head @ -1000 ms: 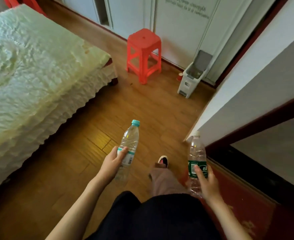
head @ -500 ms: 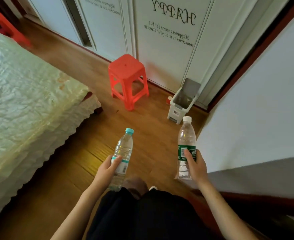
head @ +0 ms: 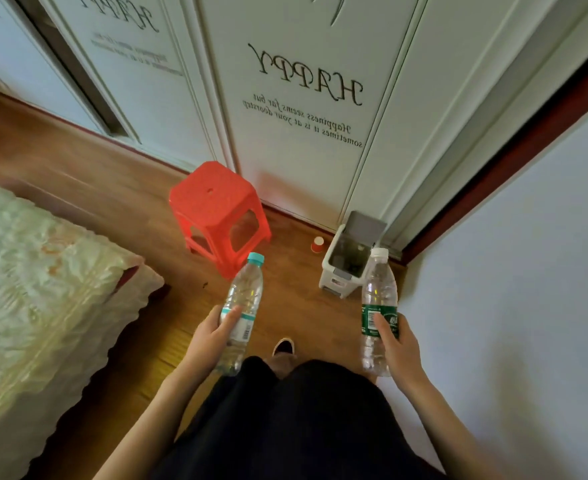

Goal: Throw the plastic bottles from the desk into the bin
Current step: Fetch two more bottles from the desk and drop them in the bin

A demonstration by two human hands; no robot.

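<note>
My left hand grips a clear plastic bottle with a teal cap around its lower label, tilted slightly right. My right hand grips a clear bottle with a white cap and green label, held upright. A small white bin with its grey lid raised stands on the wooden floor by the wardrobe, just beyond and left of the right-hand bottle, whose top overlaps the bin's right edge. Its inside looks dark.
A red plastic stool stands on the floor left of the bin. A small red cup sits between them. The bed fills the left side, a white wall the right. White wardrobe doors close the far end.
The view has advanced toward the wardrobe; stool and bin appear nearer and larger. Both hands still hold their bottles, now slightly higher, the right one overlapping the bin.
</note>
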